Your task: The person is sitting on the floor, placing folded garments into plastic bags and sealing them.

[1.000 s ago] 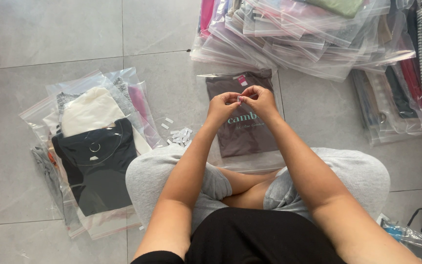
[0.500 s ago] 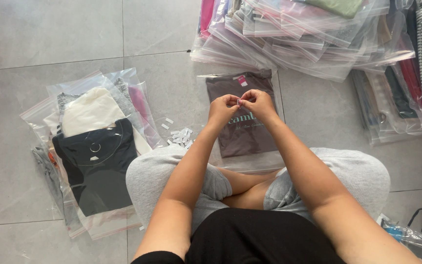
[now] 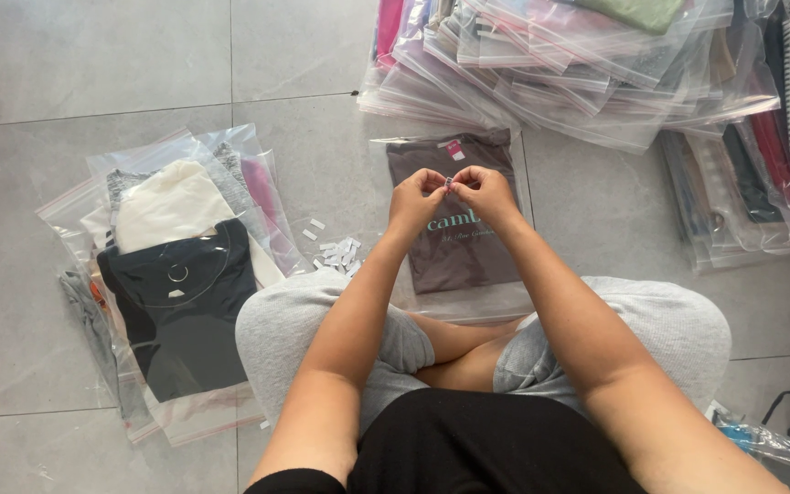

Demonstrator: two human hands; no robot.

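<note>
**Both hands pinch a tiny item over a bagged brown shirt**

Far left of frame: left pile [image 3: 176,274] of bagged clothes on the tile floor [image 3: 93,64], black top uppermost, cream one under it, pink and grey edges poking out. Lower bags mostly hidden, count unclear.

Left of centre: paper scraps [image 3: 338,249], small white bits scattered on the floor between the left pile and the person's knee. Too small to tell what they are.

Centre: left hand [image 3: 416,199] and right hand [image 3: 485,194] brought together, fingertips meeting and pinched on a small item [image 3: 449,186]. It looks pinkish-white, mostly covered by the fingers; kind not readable. Hands sit above the brown shirt [image 3: 454,247], which lies flat in a clear bag on the floor just ahead of the crossed legs. Whether the hands touch the bag cannot be told. Shirt's lower edge is hidden by forearms and knees. Small pink tag near its collar.

Upper right: big pile [image 3: 587,73] of bagged garments, slumped and overlapping, cut off by the top edge. Far right: more bags [image 3: 761,183], striped and red items inside, cut by the right edge.

Bottom right corner: plastic wrap and a dark cord, partly cropped, hard to make out.
</note>
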